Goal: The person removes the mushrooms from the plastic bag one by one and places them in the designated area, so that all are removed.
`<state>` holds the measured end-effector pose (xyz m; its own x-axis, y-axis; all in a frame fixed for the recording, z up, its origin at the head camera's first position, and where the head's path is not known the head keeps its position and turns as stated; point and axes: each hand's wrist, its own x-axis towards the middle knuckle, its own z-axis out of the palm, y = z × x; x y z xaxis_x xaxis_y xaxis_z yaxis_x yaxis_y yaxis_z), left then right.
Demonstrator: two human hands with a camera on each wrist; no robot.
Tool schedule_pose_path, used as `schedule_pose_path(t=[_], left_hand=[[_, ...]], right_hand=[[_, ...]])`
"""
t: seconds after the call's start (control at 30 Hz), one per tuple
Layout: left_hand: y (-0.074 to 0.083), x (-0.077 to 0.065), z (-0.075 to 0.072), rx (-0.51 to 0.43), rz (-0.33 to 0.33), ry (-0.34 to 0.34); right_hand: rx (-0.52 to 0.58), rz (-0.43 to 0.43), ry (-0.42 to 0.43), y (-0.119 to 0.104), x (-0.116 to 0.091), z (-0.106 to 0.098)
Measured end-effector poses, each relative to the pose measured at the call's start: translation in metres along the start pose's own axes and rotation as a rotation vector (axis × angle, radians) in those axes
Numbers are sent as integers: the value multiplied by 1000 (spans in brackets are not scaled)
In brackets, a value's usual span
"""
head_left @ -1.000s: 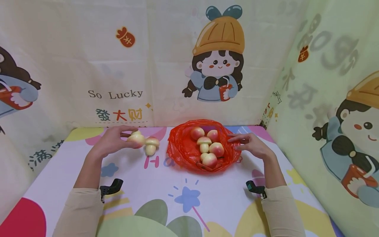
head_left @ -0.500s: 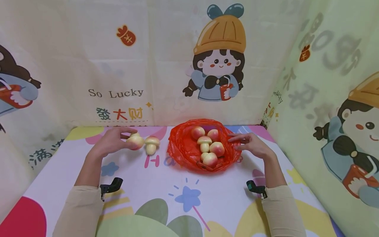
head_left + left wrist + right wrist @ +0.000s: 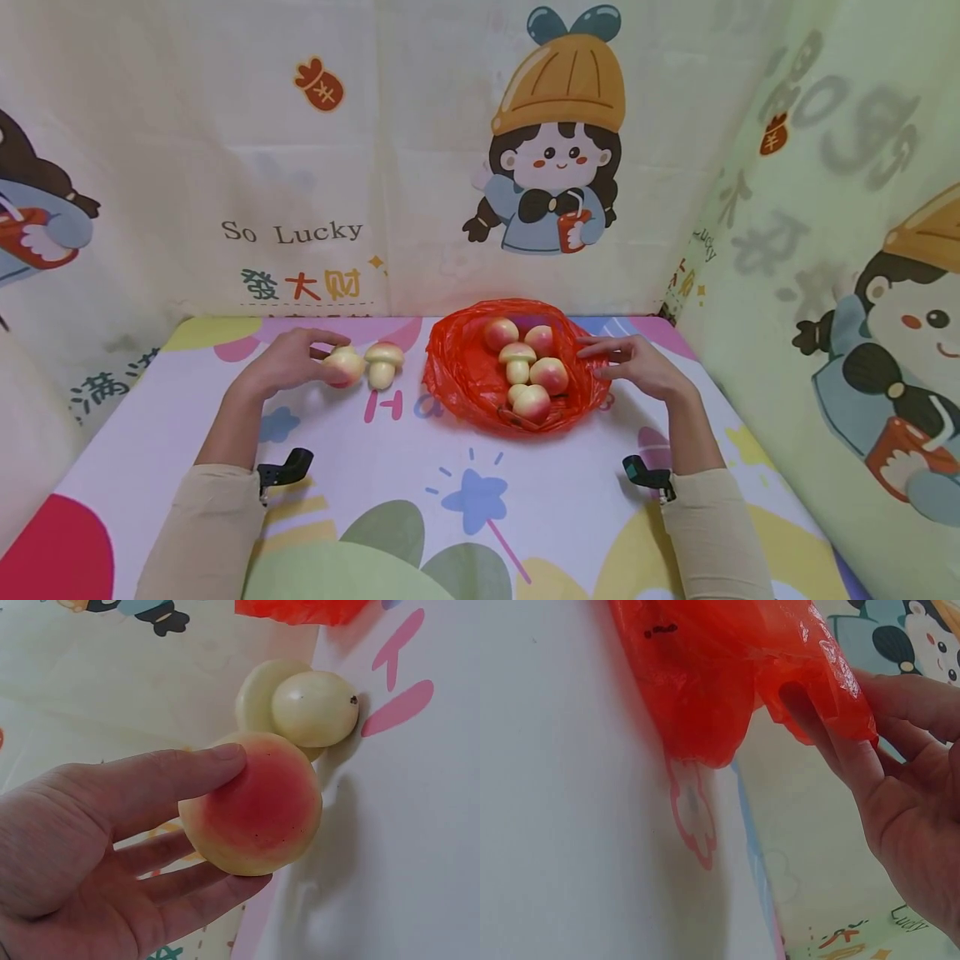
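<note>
My left hand [image 3: 288, 362] holds a cream-and-pink toy mushroom [image 3: 262, 810] by its cap. In the left wrist view the thumb lies along one side of the cap and fingertips support the other. Close beside it, a second toy mushroom [image 3: 383, 365] stands upright on the table. An open red plastic bag [image 3: 457, 392] lies to the right, with several similar toy mushrooms [image 3: 517, 363] inside. At the bag's right rim, my right hand [image 3: 637, 364] pinches the plastic between thumb and fingers; one finger shows through the film in the right wrist view.
The table [image 3: 555, 492] has a colourful printed cover. A printed cloth wall [image 3: 420, 167] rises directly behind it, and another cloth wall [image 3: 810, 275] stands along the right side. Small black cameras [image 3: 285, 468] are worn on both wrists.
My left hand has lowered slightly with the toy mushroom, now nearer the table beside the standing one. My right hand and the bag have stayed put.
</note>
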<state>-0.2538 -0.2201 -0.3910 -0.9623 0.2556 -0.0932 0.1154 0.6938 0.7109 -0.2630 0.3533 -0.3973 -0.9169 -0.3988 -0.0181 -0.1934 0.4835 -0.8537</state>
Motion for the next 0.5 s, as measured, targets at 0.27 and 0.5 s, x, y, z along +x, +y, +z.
schedule_pose_path(t=[0.27, 0.5], left_hand=[[-1, 0, 1, -14, -6, -21], [-3, 3, 4, -2, -22, -43]], right_hand=[[-7, -7, 1, -1, 0, 0], [0, -3, 1, 0, 0, 1]])
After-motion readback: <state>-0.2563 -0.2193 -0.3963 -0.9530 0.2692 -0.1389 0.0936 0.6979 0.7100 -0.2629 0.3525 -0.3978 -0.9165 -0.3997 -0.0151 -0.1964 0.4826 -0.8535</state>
